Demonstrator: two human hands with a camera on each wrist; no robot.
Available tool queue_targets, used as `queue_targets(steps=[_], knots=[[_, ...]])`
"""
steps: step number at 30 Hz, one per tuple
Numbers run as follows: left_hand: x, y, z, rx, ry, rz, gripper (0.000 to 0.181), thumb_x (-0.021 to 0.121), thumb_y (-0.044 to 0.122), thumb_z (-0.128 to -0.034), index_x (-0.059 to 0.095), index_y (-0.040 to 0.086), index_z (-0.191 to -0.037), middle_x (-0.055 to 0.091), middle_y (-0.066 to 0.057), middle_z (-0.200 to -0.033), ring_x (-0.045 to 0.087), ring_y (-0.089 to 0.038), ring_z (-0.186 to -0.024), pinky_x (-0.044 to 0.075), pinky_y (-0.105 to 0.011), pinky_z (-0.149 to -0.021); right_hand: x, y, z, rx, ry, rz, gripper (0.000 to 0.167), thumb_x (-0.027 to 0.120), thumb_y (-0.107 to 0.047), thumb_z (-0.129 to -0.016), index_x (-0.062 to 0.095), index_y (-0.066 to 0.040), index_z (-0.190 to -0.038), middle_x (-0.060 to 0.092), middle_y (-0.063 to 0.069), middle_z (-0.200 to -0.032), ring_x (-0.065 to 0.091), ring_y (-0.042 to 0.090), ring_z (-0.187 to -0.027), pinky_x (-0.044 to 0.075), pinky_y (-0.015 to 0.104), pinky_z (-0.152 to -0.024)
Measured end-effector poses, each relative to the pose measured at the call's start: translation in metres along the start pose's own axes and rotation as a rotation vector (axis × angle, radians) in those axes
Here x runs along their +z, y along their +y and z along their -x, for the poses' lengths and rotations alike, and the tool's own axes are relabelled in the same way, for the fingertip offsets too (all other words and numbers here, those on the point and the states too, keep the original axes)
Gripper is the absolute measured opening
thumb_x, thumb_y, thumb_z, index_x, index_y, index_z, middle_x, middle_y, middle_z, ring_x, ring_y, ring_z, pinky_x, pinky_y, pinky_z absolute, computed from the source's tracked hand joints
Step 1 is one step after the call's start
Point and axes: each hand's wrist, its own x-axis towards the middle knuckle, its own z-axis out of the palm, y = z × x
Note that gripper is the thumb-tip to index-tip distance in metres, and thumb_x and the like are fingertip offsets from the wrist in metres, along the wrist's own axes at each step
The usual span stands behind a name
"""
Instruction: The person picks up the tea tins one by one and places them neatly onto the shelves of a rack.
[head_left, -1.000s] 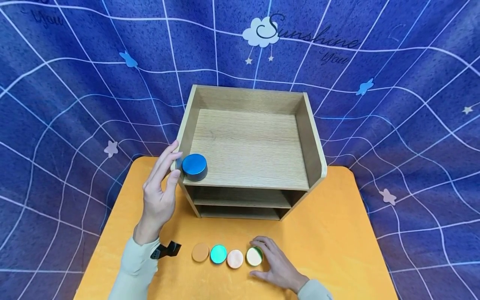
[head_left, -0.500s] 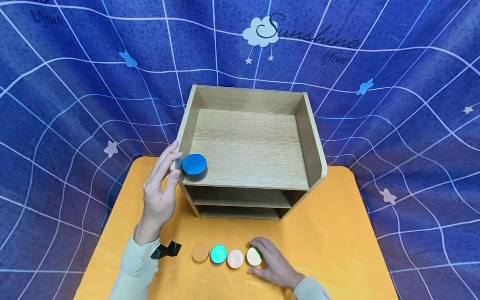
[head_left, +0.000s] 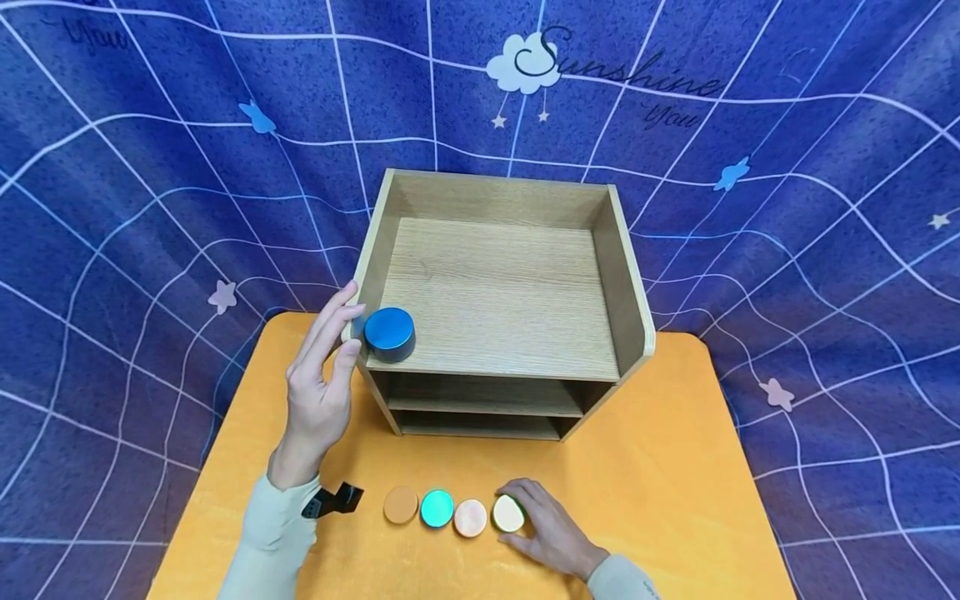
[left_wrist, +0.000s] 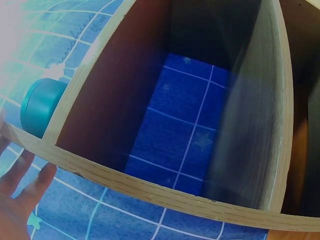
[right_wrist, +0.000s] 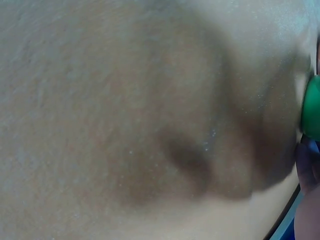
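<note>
a flat, yellow-orange counter [head_left: 667, 467] with rounded far corners carries everything. near its far edge, about midway across, stands an upright, light wood-grain shelf unit [head_left: 502, 292] with raised sides and a raised back around its top board; two lower boards show beneath, at the front. on the top board, at the front left corner, sits a short, glossy blue cylinder [head_left: 390, 333], close beside the left side panel. nearer the front of the counter, four small round pieces lie in a row, left to right: orange-brown [head_left: 401, 505], turquoise [head_left: 437, 508], pale pink [head_left: 470, 518], and cream-topped with a green side [head_left: 507, 513].
</note>
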Motion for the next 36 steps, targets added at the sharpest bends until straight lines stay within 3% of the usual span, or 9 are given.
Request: queue_targets(steps=[22,36], knots=[[0.0001,0.0001,-0.0002,0.000,-0.004,0.000,0.029,0.055,-0.009,-0.1048,0.063,-0.017,-0.132,0.056,-0.030,-0.152,0.052,-0.036,-0.147,0.041,-0.035,-0.123,0.0026,0.0008,0.0013,-0.008,0.040,-0.006,0.062,0.093,-0.030,-0.087,0.064,-0.014,-0.140,0.065,-0.002,-0.133,0.064,0.015,-0.119,0.061,0.040,-0.097],[-0.0005,-0.0042,0.0030,-0.025,-0.010,-0.013,0.031,0.055,-0.010,-0.1048,0.064,-0.013,-0.134,0.056,-0.024,-0.155,0.052,-0.032,-0.147,0.045,-0.030,-0.118,0.0011,-0.0003,0.0056,0.013,0.057,0.012,0.062,0.094,-0.031,-0.085,0.065,-0.014,-0.137,0.065,-0.004,-0.131,0.064,0.014,-0.118,0.061,0.039,-0.097]])
